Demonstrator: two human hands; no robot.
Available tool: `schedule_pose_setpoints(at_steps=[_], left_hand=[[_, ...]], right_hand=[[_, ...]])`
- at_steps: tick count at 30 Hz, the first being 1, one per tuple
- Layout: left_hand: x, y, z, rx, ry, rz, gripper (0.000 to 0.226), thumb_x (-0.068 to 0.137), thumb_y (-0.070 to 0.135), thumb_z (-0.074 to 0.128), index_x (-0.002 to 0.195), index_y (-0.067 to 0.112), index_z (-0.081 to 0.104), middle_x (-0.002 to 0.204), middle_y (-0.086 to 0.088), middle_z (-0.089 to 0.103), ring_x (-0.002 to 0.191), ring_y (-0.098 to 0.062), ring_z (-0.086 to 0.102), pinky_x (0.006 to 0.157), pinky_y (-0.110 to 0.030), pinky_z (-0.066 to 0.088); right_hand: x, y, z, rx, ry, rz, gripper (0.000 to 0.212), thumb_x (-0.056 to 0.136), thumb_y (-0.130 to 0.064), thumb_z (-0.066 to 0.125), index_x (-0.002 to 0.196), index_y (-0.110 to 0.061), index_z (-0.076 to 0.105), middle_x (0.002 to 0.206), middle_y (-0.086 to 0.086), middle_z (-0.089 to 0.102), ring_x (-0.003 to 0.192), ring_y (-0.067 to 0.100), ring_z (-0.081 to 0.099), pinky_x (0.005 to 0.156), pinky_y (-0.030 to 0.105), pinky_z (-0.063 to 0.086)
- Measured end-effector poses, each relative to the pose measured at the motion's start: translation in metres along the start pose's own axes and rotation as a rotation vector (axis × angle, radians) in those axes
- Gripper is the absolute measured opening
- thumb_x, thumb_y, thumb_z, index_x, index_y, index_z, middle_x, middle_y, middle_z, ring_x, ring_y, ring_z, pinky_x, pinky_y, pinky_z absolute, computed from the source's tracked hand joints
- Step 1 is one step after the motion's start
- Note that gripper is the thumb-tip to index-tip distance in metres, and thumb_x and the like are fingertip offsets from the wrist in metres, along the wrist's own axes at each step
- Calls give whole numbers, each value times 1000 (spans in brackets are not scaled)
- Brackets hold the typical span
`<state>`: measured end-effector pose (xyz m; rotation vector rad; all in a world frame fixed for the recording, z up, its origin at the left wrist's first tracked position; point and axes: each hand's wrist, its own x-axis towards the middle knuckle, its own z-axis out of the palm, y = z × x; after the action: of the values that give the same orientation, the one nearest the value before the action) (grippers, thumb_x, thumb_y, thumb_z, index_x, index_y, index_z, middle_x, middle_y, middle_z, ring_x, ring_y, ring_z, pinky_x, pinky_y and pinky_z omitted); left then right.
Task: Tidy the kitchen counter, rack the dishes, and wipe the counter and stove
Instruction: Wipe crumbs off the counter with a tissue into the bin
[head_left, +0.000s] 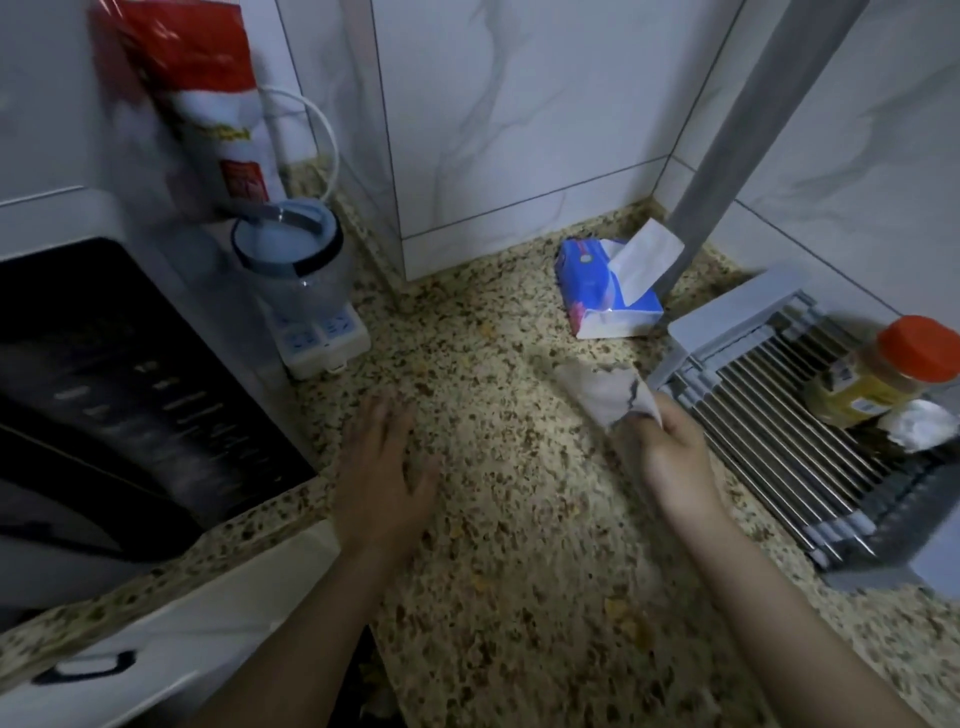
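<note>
**Wiping step: rag in hand over counter**

Grey rag (605, 392) sits pinched in the right hand (670, 447), its free end hanging just above the speckled granite counter (493, 519), beside the roll-up drying rack (789, 431). Left hand (384, 462) is spread, fingers straight, grasping nothing, low over the counter; contact unclear through blur. Looks like the counter wipe is underway. Next move probably needs the rag pressed flat and swept across, steering round the tissue pack (608, 291) and power strip (322, 332). An orange-lidded jar (878, 369) stands on the rack.
</note>
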<state>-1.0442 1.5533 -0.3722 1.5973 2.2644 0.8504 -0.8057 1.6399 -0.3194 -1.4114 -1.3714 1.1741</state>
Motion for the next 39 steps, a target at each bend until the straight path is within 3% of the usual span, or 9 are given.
schedule_pose_setpoints(at_steps=[3, 8, 12, 18, 23, 28, 31, 33, 39], left_hand=[[0, -1, 2, 1, -20, -35, 74, 83, 59, 23, 147, 23, 29, 158, 4, 14, 146, -14, 10, 118, -41, 13], [3, -5, 7, 62, -56, -48, 69, 87, 56, 29, 148, 26, 24, 158, 9, 6, 145, -6, -1, 119, -35, 8], [4, -6, 8, 53, -76, -63, 71, 85, 63, 22, 149, 33, 21, 158, 16, 2, 142, 3, -6, 116, -24, -1], [4, -6, 9, -2, -67, -42, 65, 87, 60, 30, 146, 39, 12, 158, 18, 5, 145, -4, 2, 118, -34, 9], [5, -4, 7, -38, -61, -28, 74, 84, 75, 18, 147, 36, 14, 158, 16, 6, 145, -4, 3, 118, -41, 13], [4, -2, 4, -64, -34, -14, 76, 83, 77, 21, 146, 35, 17, 157, 15, 12, 145, -3, 7, 115, -49, 23], [3, -2, 4, -94, -10, -14, 76, 82, 77, 22, 145, 36, 16, 157, 13, 16, 144, -6, 12, 114, -48, 25], [4, 0, 4, -141, 2, -42, 79, 80, 79, 21, 146, 35, 17, 156, 12, 16, 144, -6, 14, 115, -45, 24], [-1, -1, 2, -235, 78, -48, 87, 80, 79, 20, 148, 24, 24, 156, 6, 21, 143, -9, 16, 117, -39, 17]], right_hand=[[48, -6, 34, -107, 83, -74, 35, 89, -5, 41, 90, -32, 62, 77, -15, 59, 69, 6, 49, 62, 26, 35], [108, -1, 85, -189, 211, -158, 37, 91, 0, 37, 117, -12, 60, 109, 9, 63, 89, 16, 52, 66, 21, 32], [141, 3, 114, -256, 315, -147, 44, 88, 4, 37, 126, -8, 56, 121, 14, 60, 108, 28, 54, 82, 24, 36], [155, 16, 143, -535, 48, -241, 47, 89, -8, 42, 134, -14, 51, 142, 9, 48, 133, 25, 40, 108, 26, 25], [148, 20, 147, -471, -106, -313, 53, 81, -22, 32, 126, -22, 60, 139, 3, 52, 129, 21, 44, 106, 26, 29], [134, 16, 160, -364, -367, -337, 44, 86, -11, 38, 118, -22, 66, 134, -3, 56, 124, 12, 45, 97, 5, 23], [120, 15, 174, -268, -543, -316, 41, 87, -10, 39, 110, -21, 70, 128, -4, 61, 120, 12, 52, 106, 24, 36], [110, 15, 177, -223, -567, -300, 38, 88, -6, 41, 106, -19, 72, 122, -3, 64, 115, 12, 55, 105, 33, 41], [76, 16, 163, -134, -633, -293, 43, 80, 4, 42, 95, -23, 72, 112, -4, 67, 112, 15, 59, 104, 36, 44]])
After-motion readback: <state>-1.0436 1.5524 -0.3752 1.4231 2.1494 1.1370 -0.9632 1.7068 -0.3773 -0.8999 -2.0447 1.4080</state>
